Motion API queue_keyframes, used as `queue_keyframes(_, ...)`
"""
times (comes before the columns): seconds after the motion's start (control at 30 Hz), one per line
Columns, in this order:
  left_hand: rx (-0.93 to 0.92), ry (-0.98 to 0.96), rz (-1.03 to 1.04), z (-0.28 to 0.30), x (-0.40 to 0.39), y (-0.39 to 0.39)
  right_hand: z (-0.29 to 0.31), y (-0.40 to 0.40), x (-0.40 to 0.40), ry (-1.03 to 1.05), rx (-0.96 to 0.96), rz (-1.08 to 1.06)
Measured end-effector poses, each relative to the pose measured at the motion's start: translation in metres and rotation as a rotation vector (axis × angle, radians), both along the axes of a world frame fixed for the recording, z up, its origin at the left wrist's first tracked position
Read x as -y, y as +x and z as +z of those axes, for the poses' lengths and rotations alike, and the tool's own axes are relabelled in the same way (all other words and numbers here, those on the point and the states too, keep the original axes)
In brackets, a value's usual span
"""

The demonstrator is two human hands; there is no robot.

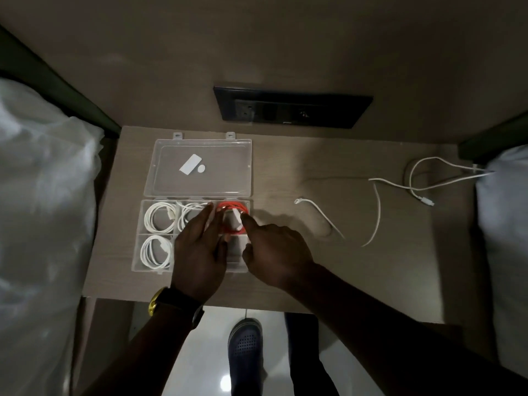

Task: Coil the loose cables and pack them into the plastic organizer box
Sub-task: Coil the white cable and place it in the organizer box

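Observation:
A clear plastic organizer box (137,252) lies open on the wooden table, its lid (200,167) folded back flat. Coiled white cables fill three compartments: far left (160,218), far middle (190,212) and near left (155,252). A red coiled cable (231,208) with a white plug sits in the far right compartment. My left hand (200,250) hovers over the box's middle, fingers stretched toward the red coil. My right hand (274,250) presses a fingertip on the red coil's right side. Loose white cables (377,207) lie on the table to the right.
A black socket panel (291,110) is set in the wall behind the table. White bedding (37,195) borders the table on the left, and another white pillow (503,212) on the right. A dark shoe (245,344) stands on the shiny floor below the table's near edge.

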State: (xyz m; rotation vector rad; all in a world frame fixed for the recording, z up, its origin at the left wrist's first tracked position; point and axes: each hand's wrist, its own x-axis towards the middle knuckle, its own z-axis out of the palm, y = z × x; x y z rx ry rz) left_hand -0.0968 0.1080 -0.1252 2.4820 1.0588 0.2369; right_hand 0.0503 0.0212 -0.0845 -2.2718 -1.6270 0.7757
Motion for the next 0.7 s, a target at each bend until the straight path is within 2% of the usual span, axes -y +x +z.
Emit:
queue_keyframes(0.1,-0.069,0.045,0.102,0.006,0.008,-0.003,0.005,0.030,0.021,0.093,0.039,-0.117)
queue_keyframes(0.17,-0.057,0.054,0.156,0.010,0.013,-0.005,0.005,0.051,0.040,0.091,0.151,-0.113)
queue_keyframes(0.27,0.025,0.018,0.122,0.022,0.030,0.002,-0.004,0.079,0.067,-0.107,0.424,0.036)
queue_keyframes(0.37,0.083,-0.040,0.074,0.030,0.042,0.024,-0.010,0.096,0.075,-0.338,0.514,0.141)
queue_keyframes(0.43,0.115,-0.076,0.001,0.038,0.047,0.038,-0.009,0.102,0.070,-0.410,0.520,0.202)
queue_keyframes(0.5,0.159,-0.119,-0.152,0.041,0.055,0.098,-0.009,0.144,0.085,-0.398,0.457,0.184)
queue_keyframes(0.6,0.140,-0.166,-0.298,0.049,0.060,0.123,0.001,0.142,0.081,-0.250,0.355,0.347)
queue_keyframes(0.7,0.015,-0.233,-0.397,0.048,0.070,0.138,0.026,0.143,0.086,-0.052,0.204,0.292)
